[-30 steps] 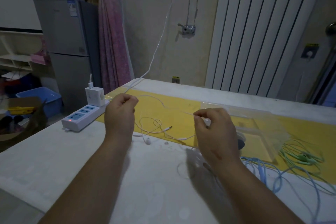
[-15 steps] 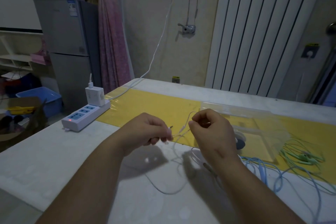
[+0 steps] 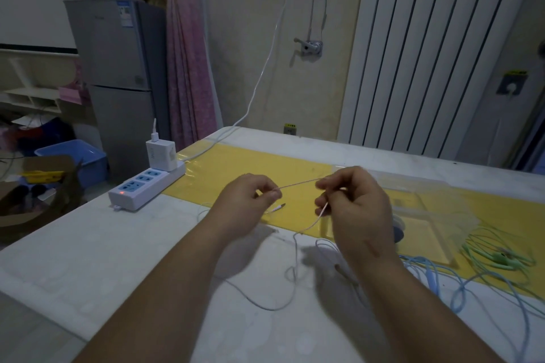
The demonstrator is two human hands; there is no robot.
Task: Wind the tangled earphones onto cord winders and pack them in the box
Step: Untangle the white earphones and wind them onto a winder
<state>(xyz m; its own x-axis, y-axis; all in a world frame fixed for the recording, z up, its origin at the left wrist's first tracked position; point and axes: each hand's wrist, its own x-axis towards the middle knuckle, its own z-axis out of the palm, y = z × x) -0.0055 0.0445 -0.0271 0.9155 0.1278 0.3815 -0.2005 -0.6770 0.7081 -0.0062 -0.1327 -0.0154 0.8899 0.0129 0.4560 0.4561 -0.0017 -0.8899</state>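
Now: both grips are raised over the middle of the tabletop [image 3: 88,244], between its near and far edges.

Left grip [image 3: 244,203]: thumb and forefinger pinch the white earphone cord [image 3: 298,184]; the other fingers are curled in.

Right grip [image 3: 356,209]: fingers curled, thumb and forefinger pinching the same cord. A short stretch runs taut between the two grips, rising slightly toward the right one.

From the right grip a second run of cord drops to the tabletop and lies in loose loops toward the near edge. The plug [image 3: 278,207] shows just beside the left grip's fingers; I cannot tell whether it rests on the surface.

The clear box [image 3: 427,215] sits on the yellow mat [image 3: 250,162], behind and to the right of the right grip, partly hidden by it.

The blue earphones [image 3: 430,274] lie tangled just right of the right forearm. The green earphones [image 3: 501,256] lie further right, across the mat's near border.

The power strip [image 3: 144,186] lies at the left edge with its red lamp lit, and a white charger [image 3: 160,153] is plugged into it.
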